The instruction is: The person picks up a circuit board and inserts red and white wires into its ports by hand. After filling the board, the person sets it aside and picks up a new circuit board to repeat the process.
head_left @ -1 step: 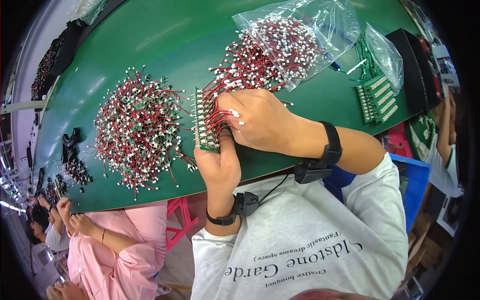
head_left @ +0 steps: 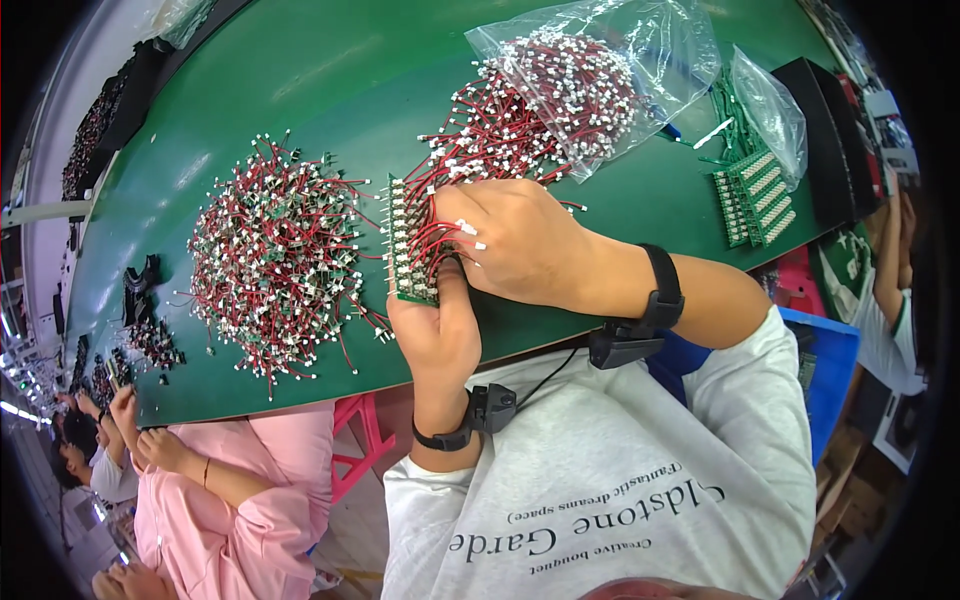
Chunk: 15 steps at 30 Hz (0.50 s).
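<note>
My left hand point(head_left: 438, 340) grips the lower end of a narrow green circuit board panel point(head_left: 401, 240), held upright on its edge above the table. Pale connectors line the panel in a row. Several red wires point(head_left: 432, 236) with white plugs run from it to the right, under my right hand point(head_left: 530, 240). That hand is closed, its curled fingers against the wires close to the panel; its fingertips are hidden. Left of the panel lies a big heap of small green boards with red wires point(head_left: 280, 260). Beyond my right hand spreads a pile of red wires with white plugs point(head_left: 500, 120).
A clear plastic bag point(head_left: 660, 50) partly covers the wire pile. Further right are stacked connector panels point(head_left: 755, 200), another clear bag point(head_left: 775, 120) and a black box point(head_left: 820, 140). A co-worker in pink point(head_left: 240, 490) sits at the left, near small black parts point(head_left: 150, 340).
My hands and the panel look unchanged. At the far left, the co-worker's raised hand has shifted slightly upward.
</note>
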Available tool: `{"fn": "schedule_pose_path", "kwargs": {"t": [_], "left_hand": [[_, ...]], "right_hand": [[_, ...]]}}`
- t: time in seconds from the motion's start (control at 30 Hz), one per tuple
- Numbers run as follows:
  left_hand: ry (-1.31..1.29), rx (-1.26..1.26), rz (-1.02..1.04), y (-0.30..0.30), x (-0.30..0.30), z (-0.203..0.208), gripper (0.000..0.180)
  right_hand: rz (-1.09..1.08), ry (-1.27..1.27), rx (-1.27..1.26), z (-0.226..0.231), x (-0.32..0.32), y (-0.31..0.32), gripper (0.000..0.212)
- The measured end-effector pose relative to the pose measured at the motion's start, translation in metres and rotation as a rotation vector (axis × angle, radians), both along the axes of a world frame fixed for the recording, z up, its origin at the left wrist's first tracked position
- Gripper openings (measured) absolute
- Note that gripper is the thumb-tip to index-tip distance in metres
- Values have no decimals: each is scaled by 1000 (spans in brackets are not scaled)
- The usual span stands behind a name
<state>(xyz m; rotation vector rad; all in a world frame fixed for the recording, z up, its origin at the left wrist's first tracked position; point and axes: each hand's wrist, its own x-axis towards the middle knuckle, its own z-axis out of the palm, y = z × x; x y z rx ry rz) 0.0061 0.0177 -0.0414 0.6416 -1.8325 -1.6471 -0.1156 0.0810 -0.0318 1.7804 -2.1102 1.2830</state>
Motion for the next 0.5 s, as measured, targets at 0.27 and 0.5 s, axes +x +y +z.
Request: {"fn": "schedule_pose_path", "kwargs": {"t": [0.27,0.5], "left_hand": [[264,295,301,-27,11,3,32],[314,341,331,-28,15,3,40]], "right_hand": [[140,-16,-225,16,-32,7,18],[247,81,245,-6,-42,8,13]]}}
